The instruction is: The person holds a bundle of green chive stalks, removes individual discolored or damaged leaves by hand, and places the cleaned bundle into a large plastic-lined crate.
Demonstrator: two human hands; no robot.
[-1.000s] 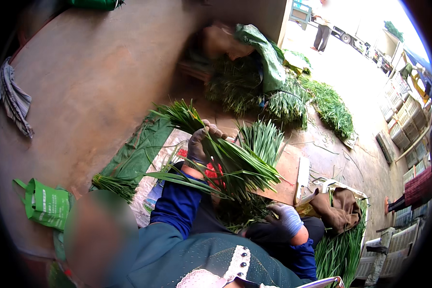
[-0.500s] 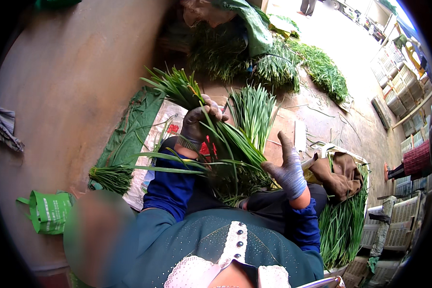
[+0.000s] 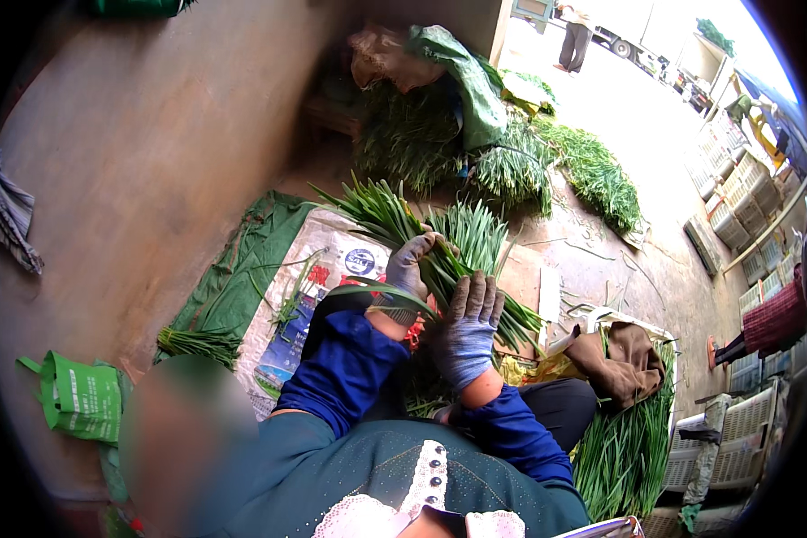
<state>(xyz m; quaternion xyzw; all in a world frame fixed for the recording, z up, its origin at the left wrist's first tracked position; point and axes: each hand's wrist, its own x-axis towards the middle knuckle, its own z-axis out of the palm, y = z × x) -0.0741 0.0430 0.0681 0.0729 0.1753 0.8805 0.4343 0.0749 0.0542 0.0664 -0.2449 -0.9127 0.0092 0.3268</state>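
My left hand (image 3: 408, 272), in a grey glove, is closed around a bunch of long green garlic chives (image 3: 378, 212). The leaves stick out to the upper left, and the rest slants down to the lower right. Gloved too, my right hand (image 3: 471, 327) lies beside the bunch with fingers stretched out; its palm side is hidden. Just beyond the held bunch is a heap of chives (image 3: 477, 235) on the floor. To the left, a small bundle of chives (image 3: 202, 347) lies at the end of a green sheet (image 3: 242, 260).
At my right, a white crate holds chives (image 3: 628, 435), with a brown cloth (image 3: 623, 363) on its far end. A printed sack (image 3: 309, 282) lies left of my knee. Further off are large chive piles (image 3: 592, 170), plastic crates (image 3: 740, 435) and a person (image 3: 771, 309). A green bag (image 3: 81, 399) stands far left.
My right hand has moved left and forward to the bunch, its fingers now held straight up beside it. My left hand has shifted right and lower with the chives.
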